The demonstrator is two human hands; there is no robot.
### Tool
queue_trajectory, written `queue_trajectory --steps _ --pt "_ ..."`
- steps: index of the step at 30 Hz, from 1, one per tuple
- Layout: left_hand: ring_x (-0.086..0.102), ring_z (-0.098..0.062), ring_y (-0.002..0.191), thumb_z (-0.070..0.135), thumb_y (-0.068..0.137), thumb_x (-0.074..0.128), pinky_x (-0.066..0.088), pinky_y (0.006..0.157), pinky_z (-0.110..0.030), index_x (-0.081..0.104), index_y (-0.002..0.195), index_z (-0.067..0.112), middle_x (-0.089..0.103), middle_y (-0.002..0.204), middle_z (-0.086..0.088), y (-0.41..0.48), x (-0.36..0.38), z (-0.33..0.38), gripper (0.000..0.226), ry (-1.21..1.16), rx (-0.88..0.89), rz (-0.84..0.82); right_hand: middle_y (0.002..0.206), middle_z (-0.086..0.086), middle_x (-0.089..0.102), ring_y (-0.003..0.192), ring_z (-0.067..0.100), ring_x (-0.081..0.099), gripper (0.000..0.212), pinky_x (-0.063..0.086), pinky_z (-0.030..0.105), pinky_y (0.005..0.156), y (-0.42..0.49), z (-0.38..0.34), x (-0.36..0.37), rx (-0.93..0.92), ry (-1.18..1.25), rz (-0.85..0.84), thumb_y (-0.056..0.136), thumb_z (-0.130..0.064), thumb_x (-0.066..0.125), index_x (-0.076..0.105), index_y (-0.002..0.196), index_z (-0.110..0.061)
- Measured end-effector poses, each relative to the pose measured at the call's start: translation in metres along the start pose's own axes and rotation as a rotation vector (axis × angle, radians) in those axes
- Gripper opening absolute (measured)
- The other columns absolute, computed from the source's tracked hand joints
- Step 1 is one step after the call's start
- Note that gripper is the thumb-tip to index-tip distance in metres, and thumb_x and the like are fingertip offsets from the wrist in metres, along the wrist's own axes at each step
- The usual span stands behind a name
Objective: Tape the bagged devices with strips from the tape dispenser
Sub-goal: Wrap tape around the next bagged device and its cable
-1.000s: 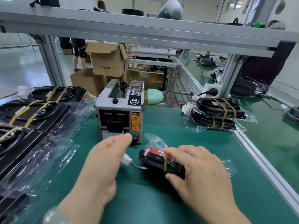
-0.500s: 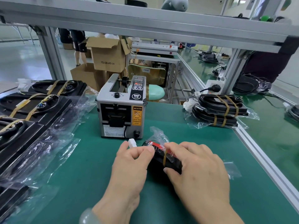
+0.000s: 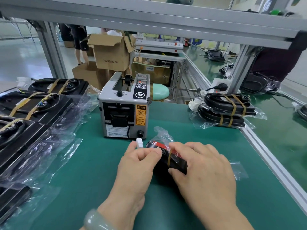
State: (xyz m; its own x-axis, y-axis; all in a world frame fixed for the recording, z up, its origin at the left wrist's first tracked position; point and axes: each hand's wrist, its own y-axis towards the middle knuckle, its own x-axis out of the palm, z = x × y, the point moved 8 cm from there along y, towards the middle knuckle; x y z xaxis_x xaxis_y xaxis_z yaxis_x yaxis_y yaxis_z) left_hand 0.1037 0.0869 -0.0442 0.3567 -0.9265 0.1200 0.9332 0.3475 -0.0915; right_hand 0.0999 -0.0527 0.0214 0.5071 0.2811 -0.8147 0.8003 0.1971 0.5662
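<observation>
A pale bracelet [image 3: 96, 219] circles the left wrist at the near edge. The left hand [image 3: 138, 165] has thumb and fingers curled in a pinch on the left end of the bagged device [image 3: 177, 163], just beside the white connector [image 3: 139, 143] sticking out at its eleven o'clock. A second ago this hand was up by the dispenser's front with a finger stretched out. Half a second ago it had already come down to this grip, and it has barely shifted since. The right hand [image 3: 204, 171] stays where it was in both earlier frames, fingers bent over the device's top and thumb tucked at its near edge, holding it down on the green bench [image 3: 86, 183]. The device lies mid-bench with an amber tape strip [image 3: 169, 159] across it and loose bag plastic poking out at twelve and three o'clock. The tape dispenser [image 3: 123, 112] stands just beyond, at eleven o'clock of the hands and apart from them. A row of taped devices [image 3: 34, 105] lies at nine to ten o'clock, a stack of two [image 3: 226, 112] at two o'clock. Cardboard boxes [image 3: 111, 52] stand beyond the bench at twelve.
</observation>
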Motion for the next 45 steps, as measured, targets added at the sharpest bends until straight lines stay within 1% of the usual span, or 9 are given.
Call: queue_trajectory --steps 8,14,17,20,23,27,32,38,45 --pt "0.020 0.013 0.136 0.015 0.083 0.067 0.017 0.100 -0.020 0.078 0.066 0.019 0.060 0.128 0.005 -0.001 0.002 -0.002 0.021 -0.054 -0.010 -0.019 0.076 -0.012 0.064 0.065 0.021 0.059 0.064 0.042 0.030 0.053 0.000 0.000 -0.001 0.009 -0.009 -0.007 0.032 -0.038 0.095 0.071 0.091 -0.038" --pt "0.027 0.011 0.133 0.014 0.082 0.069 0.021 0.095 -0.016 0.077 0.068 0.013 0.067 0.077 0.033 0.002 0.002 -0.003 0.016 -0.071 0.013 0.007 0.076 -0.012 0.065 0.066 0.021 0.060 0.063 0.043 0.031 0.054 0.000 0.000 -0.001 0.017 -0.005 -0.010 0.032 -0.037 0.095 0.071 0.091 -0.038" --pt "0.029 0.009 0.132 0.014 0.083 0.068 0.024 0.089 -0.010 0.074 0.071 0.006 0.063 0.065 0.037 0.002 0.003 -0.002 0.016 -0.049 0.036 0.017 0.076 -0.013 0.064 0.067 0.021 0.059 0.062 0.042 0.030 0.054 0.000 0.000 -0.001 0.021 -0.004 -0.014 0.033 -0.037 0.095 0.071 0.090 -0.038" --pt "0.034 0.012 0.127 0.016 0.083 0.068 0.025 0.079 0.004 0.074 0.069 0.006 0.071 0.074 0.025 0.000 0.003 -0.002 0.019 -0.015 0.053 0.022 0.077 -0.012 0.065 0.067 0.022 0.060 0.063 0.043 0.031 0.055 0.000 0.001 -0.001 0.027 -0.003 -0.017 0.033 -0.037 0.095 0.071 0.091 -0.038" --pt "0.043 0.029 0.103 0.019 0.084 0.068 0.027 0.067 0.010 0.074 0.065 0.010 0.073 0.092 0.006 -0.001 0.002 -0.002 0.022 0.053 0.069 0.046 0.077 -0.012 0.065 0.067 0.022 0.059 0.063 0.042 0.030 0.055 0.000 0.001 -0.001 0.027 -0.002 -0.021 0.033 -0.036 0.095 0.070 0.092 -0.038" --pt "0.043 -0.002 0.129 0.022 0.083 0.069 0.033 0.087 -0.008 0.073 0.062 0.018 0.068 0.069 0.022 -0.001 0.001 -0.003 0.022 0.116 0.094 0.104 0.076 -0.012 0.064 0.066 0.022 0.059 0.064 0.040 0.029 0.056 0.000 0.001 0.000 0.033 -0.003 -0.020 0.033 -0.035 0.096 0.071 0.092 -0.039" --pt "0.037 0.017 0.115 0.026 0.079 0.073 0.029 0.087 -0.008 0.072 0.064 0.039 0.070 0.092 0.014 -0.001 -0.001 -0.003 0.019 0.175 0.112 0.154 0.077 -0.012 0.065 0.067 0.022 0.059 0.065 0.041 0.029 0.056 -0.001 -0.001 0.001 0.029 -0.012 -0.021 0.032 -0.034 0.096 0.071 0.092 -0.038" --pt "0.032 0.008 0.133 0.026 0.082 0.070 0.028 0.103 -0.018 0.074 0.061 0.032 0.065 0.124 -0.004 0.001 -0.003 -0.006 0.022 0.180 0.115 0.143 0.077 -0.012 0.066 0.067 0.022 0.059 0.065 0.041 0.029 0.056 0.000 0.000 0.000 0.028 -0.009 -0.018 0.032 -0.033 0.096 0.071 0.092 -0.038" --pt "0.032 0.008 0.134 0.023 0.082 0.069 0.027 0.102 -0.018 0.069 0.054 0.020 0.062 0.127 -0.004 0.003 -0.001 -0.011 0.028 0.122 0.105 0.155 0.079 -0.011 0.066 0.068 0.023 0.060 0.065 0.043 0.031 0.056 -0.001 0.000 0.000 0.023 -0.007 -0.020 0.033 -0.034 0.096 0.072 0.094 -0.038"
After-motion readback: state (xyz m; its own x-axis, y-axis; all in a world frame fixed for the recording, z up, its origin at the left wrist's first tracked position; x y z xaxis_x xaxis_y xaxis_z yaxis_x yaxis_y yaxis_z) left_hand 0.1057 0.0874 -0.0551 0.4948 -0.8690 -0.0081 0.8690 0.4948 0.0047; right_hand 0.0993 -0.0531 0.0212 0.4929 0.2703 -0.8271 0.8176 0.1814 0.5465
